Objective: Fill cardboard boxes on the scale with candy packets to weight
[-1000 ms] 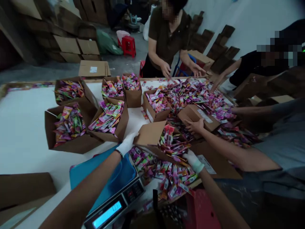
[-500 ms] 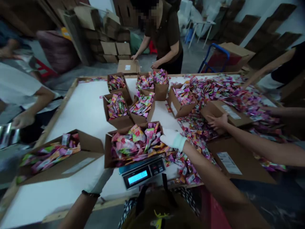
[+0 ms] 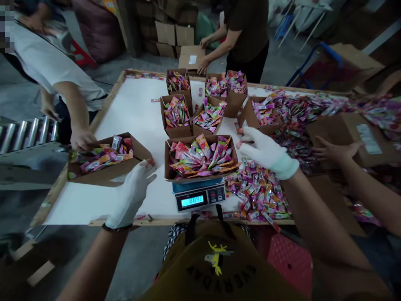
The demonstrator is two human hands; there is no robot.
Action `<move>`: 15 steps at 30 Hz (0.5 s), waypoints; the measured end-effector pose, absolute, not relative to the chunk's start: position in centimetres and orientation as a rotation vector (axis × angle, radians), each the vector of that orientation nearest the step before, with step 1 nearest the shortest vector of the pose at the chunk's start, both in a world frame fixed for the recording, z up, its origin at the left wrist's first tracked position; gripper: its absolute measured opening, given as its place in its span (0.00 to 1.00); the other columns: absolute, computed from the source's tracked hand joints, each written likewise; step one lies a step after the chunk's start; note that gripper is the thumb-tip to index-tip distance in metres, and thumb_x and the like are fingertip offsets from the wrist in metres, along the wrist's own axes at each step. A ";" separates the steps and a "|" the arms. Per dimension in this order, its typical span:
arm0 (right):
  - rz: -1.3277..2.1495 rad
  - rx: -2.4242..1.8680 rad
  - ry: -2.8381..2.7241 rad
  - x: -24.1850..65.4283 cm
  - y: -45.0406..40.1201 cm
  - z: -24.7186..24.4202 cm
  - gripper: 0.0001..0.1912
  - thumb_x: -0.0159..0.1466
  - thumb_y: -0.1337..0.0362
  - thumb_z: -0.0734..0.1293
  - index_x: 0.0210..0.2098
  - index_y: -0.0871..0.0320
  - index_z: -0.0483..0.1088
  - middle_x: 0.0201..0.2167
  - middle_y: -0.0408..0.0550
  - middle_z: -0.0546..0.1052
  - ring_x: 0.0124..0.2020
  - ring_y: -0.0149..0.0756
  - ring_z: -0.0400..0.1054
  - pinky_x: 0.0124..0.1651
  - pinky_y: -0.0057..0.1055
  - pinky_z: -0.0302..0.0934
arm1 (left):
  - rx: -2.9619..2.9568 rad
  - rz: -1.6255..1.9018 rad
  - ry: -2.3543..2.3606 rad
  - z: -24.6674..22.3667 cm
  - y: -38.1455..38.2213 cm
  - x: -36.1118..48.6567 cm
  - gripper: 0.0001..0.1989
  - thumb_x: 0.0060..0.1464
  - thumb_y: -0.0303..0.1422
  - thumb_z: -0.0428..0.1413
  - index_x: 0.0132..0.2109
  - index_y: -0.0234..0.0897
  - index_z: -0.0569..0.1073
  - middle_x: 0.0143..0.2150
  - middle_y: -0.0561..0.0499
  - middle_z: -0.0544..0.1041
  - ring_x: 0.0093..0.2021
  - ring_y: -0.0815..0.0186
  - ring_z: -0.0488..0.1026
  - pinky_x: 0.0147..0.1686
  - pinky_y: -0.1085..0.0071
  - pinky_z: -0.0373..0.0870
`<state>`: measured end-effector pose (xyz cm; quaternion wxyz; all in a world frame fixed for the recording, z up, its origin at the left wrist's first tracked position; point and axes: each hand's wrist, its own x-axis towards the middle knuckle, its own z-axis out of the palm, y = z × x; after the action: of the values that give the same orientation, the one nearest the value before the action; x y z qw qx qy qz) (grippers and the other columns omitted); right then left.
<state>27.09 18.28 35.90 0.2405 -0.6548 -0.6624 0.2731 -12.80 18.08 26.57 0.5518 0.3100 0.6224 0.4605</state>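
A cardboard box (image 3: 167,161) full of small pink, purple and orange packets (image 3: 203,146) sits on a digital scale (image 3: 216,194) with a lit blue display. My right hand (image 3: 266,152), in a white glove with bare fingertips, hovers just right of this box, fingers apart and holding nothing. My left hand (image 3: 129,194), gloved likewise, is between the scale box and another box of packets (image 3: 103,177) at the left. Its fingers are spread and empty, close to that box's right end; whether they touch it I cannot tell. A co-worker's hand (image 3: 82,139) is on the left box.
Several filled boxes (image 3: 177,132) stand behind the scale. A heap of loose packets (image 3: 260,188) covers the right side, where another person's hand (image 3: 338,152) touches a box (image 3: 371,138). Across the table a person handles a flat carton (image 3: 189,57). A roller conveyor (image 3: 29,133) stands left.
Both my hands have come off the box on the scale, which now shows a different reading. The co-worker at left has reached to the left box. The view has shifted.
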 end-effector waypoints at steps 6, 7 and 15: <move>0.619 -1.965 -2.042 22.9 20.0 36.6 0.25 0.69 0.52 0.68 0.61 0.57 0.73 0.48 0.55 0.82 0.47 0.47 0.78 0.54 0.41 0.71 | 0.736 1.110 1.502 26.5 16.9 -13.1 0.24 0.51 0.47 0.61 0.51 0.38 0.73 0.65 0.40 0.74 0.63 0.51 0.73 0.61 0.54 0.71; 0.588 -2.014 -2.077 22.3 20.4 36.5 0.24 0.69 0.53 0.68 0.60 0.58 0.73 0.48 0.57 0.82 0.49 0.49 0.78 0.56 0.41 0.70 | 0.741 1.117 1.504 26.4 16.8 -13.3 0.22 0.52 0.46 0.60 0.50 0.38 0.73 0.65 0.40 0.74 0.63 0.51 0.74 0.61 0.54 0.72; 0.669 -2.158 -2.176 16.4 23.3 32.6 0.30 0.67 0.54 0.71 0.64 0.61 0.71 0.58 0.68 0.76 0.53 0.56 0.76 0.57 0.48 0.68 | 0.633 1.132 1.538 23.9 15.5 -15.7 0.26 0.44 0.47 0.61 0.49 0.37 0.75 0.60 0.41 0.77 0.56 0.54 0.76 0.51 0.62 0.74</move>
<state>16.37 23.30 32.61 0.0023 -0.6880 -0.6936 0.2134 -15.69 15.51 23.91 0.5352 0.2659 0.6459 0.4751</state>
